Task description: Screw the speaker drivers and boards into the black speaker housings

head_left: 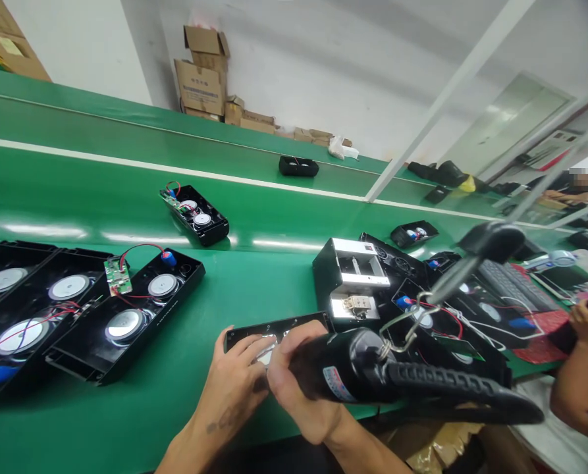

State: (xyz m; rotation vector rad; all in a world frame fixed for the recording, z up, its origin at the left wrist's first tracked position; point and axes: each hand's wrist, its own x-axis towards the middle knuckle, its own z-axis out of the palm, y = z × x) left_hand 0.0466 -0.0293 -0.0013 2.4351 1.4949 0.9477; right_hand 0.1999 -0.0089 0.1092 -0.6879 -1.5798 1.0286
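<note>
My right hand (303, 382) is wrapped around a black electric screwdriver (340, 368), which lies nearly level and points left. A wire hook (397, 332) joins the screwdriver to a hanger above. Close by on the left, my left hand (241, 372) is closed on a black speaker housing (284, 327), its fingers reaching over the near side. The screwdriver's tip and much of that housing are hidden behind my hands. Just beyond stands a black and white screw feeder (355, 260) with a small metal block at its front.
Several open speaker housings (145, 296) with wires and round speakers lie at left. Another housing (197, 214) sits on the green conveyor belt (101, 191). More housings and a white cable (491, 339) crowd the right. A co-worker's arm (577, 355) shows at the right edge.
</note>
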